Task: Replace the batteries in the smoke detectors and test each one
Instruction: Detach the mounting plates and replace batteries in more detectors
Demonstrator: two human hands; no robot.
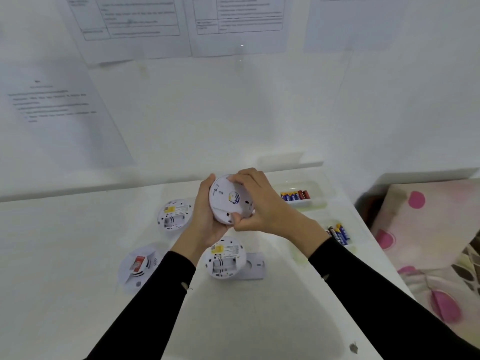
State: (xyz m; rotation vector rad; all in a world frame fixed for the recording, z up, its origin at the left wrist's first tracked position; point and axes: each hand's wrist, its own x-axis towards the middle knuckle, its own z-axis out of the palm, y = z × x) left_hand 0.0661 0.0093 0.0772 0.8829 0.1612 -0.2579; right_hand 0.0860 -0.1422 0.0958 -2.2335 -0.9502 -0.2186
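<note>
While the left grip (205,219) cradled the smoke detector (219,216) above the desk (246,313), steadying it, the right grip (262,206) pinched its back plate (223,196), probably for twisting. Batteries (294,196) lay at 3 o'clock, within reach.

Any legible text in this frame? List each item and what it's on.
Nothing can be quoted: all print is too small or blurred.
On the wall sheets: tables and paragraphs, unreadable.
On the held smoke detector: round yellow-and-blue sticker, unreadable.
On the far open detector and near open detector: yellow labels and fine print, unreadable.
On the batteries: blue and red wrappers, brand unreadable.
On the front-left detector: red tag, unreadable.
</note>
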